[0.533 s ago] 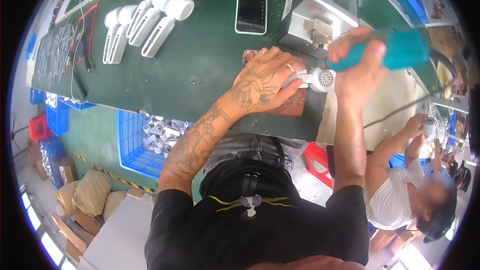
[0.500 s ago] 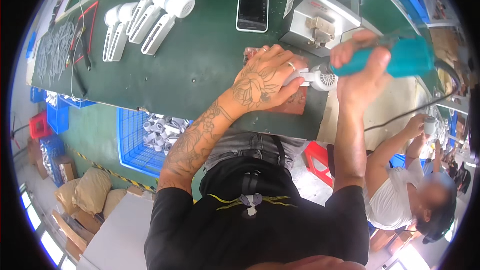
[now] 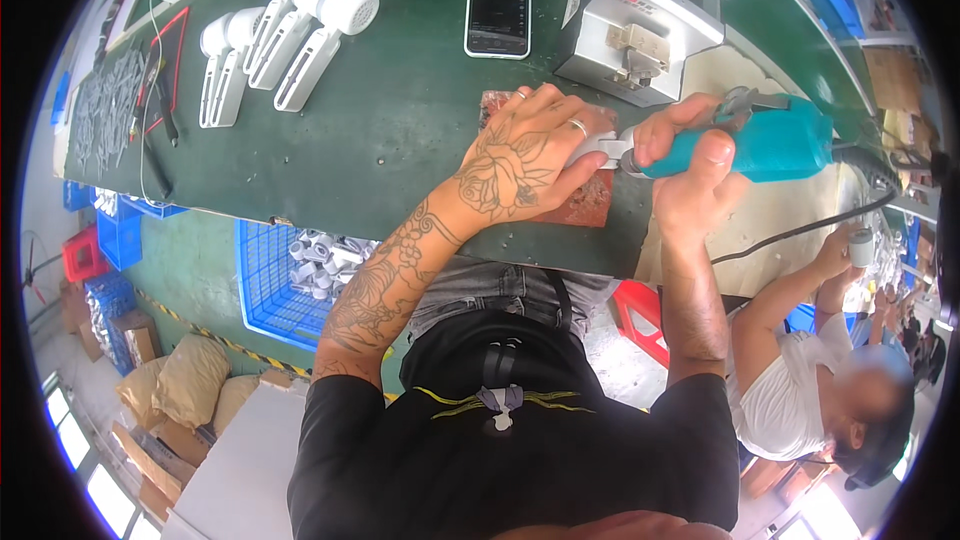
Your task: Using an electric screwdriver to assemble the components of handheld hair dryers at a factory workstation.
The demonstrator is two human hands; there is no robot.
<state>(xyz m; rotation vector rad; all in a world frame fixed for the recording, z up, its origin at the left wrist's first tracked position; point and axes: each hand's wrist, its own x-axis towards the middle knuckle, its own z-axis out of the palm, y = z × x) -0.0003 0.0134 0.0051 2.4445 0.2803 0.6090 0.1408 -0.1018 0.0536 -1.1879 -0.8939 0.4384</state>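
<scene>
My left hand (image 3: pixel 520 155) is closed around a white handheld unit (image 3: pixel 598 146), shaped like a small hair dryer, and holds it down over a reddish-brown pad (image 3: pixel 585 208). Much of that unit is hidden under my fingers and behind the tool. My right hand (image 3: pixel 690 165) grips a teal electric screwdriver (image 3: pixel 785 140), lying nearly level, its nose against or just over the unit's right end. Whether the tip touches a screw cannot be made out. A dark cord (image 3: pixel 800 232) loops near the tool's back end.
Several finished-looking white units (image 3: pixel 318 40) lie at the back left, beside grey slender parts (image 3: pixel 108 110). A phone (image 3: pixel 499 8) and a grey metal machine (image 3: pixel 640 25) are at the back. Below the bench edge, a blue basket (image 3: pixel 262 305) holds white parts. A co-worker (image 3: pixel 800 390) sits at right.
My right hand has brought the screwdriver left and slightly down, over the unit's round grille, which it now covers. My left hand stays on the unit. The view has shifted slightly.
</scene>
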